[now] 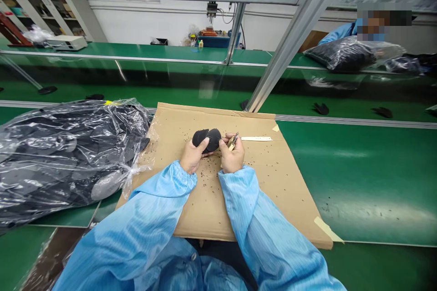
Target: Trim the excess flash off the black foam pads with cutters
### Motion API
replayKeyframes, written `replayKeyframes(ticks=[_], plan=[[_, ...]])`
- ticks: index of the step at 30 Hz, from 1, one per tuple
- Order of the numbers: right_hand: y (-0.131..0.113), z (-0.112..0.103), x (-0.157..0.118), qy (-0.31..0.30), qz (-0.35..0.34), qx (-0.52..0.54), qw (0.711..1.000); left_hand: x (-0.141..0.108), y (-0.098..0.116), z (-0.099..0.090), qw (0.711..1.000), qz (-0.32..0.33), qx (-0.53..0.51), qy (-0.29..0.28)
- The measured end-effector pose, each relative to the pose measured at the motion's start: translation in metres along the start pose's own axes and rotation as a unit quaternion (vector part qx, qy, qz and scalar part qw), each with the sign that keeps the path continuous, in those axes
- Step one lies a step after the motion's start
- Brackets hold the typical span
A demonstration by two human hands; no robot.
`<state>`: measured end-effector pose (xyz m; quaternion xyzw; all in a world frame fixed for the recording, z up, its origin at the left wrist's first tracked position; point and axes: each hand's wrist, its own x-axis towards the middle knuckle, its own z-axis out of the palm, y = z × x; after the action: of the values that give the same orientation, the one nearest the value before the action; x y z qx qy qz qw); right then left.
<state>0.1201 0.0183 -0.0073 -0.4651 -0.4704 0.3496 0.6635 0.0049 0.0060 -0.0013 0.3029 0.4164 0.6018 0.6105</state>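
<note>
Between its thumb and fingers my left hand (193, 154) grips a flat black piece (201, 136) with two rounded lobes, which looks like foam or rubber. My right hand (232, 155) is closed around a small brass-coloured hand tool (232, 142) with a thin pointed tip; its exact kind does not show. The tip points up, away from the black piece. My right thumb and finger also touch that piece's right lobe. Below both hands lies a cardboard sheet (273, 191), scattered with tiny black crumbs. A white paper strip (256, 138) rests just right of my right hand.
A large clear bag of black pieces (68, 150) fills the left side of the green bench (368, 168). A slanted metal post (283, 50) rises behind the cardboard. More black pieces (321, 109) lie on the green surface beyond. A co-worker (341, 32) is at the far right.
</note>
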Motion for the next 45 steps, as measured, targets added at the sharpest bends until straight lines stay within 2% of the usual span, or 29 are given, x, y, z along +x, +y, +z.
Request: replayKeyframes(ticks=[8,13,18,22,29,35,41,45], plan=[[-0.0017,-0.0039,0.0028,-0.024,0.003,-0.025,0.999,-0.003,0.0002,-0.0013,0.999,-0.015,0.011,-0.042],[0.0004,-0.004,0.0032,-0.042,-0.008,-0.03,0.999,-0.0017,0.0007,-0.0024,0.999,-0.01,-0.031,-0.04],[-0.0001,-0.0034,0.0022,-0.044,-0.003,-0.035,0.998,-0.0012,0.0014,-0.0028,1.0,-0.012,-0.017,-0.022],[0.0,-0.003,0.0016,-0.037,0.004,-0.036,0.999,-0.0032,0.0026,0.0,0.999,-0.008,-0.032,-0.036],[-0.0002,-0.0039,0.0027,-0.044,-0.002,-0.042,0.998,-0.0034,0.0034,0.0001,1.0,-0.011,0.001,0.003],[-0.004,-0.0039,0.0007,-0.059,-0.008,-0.059,0.997,-0.0024,-0.0005,-0.001,0.999,0.032,-0.014,-0.008],[-0.0048,-0.0042,-0.0005,-0.065,-0.009,-0.054,0.996,-0.0022,0.0054,-0.0009,1.0,-0.004,-0.028,0.014],[-0.0041,-0.0047,0.0009,-0.096,-0.008,-0.033,0.995,-0.0014,0.0065,-0.0018,0.998,0.006,-0.059,-0.006]])
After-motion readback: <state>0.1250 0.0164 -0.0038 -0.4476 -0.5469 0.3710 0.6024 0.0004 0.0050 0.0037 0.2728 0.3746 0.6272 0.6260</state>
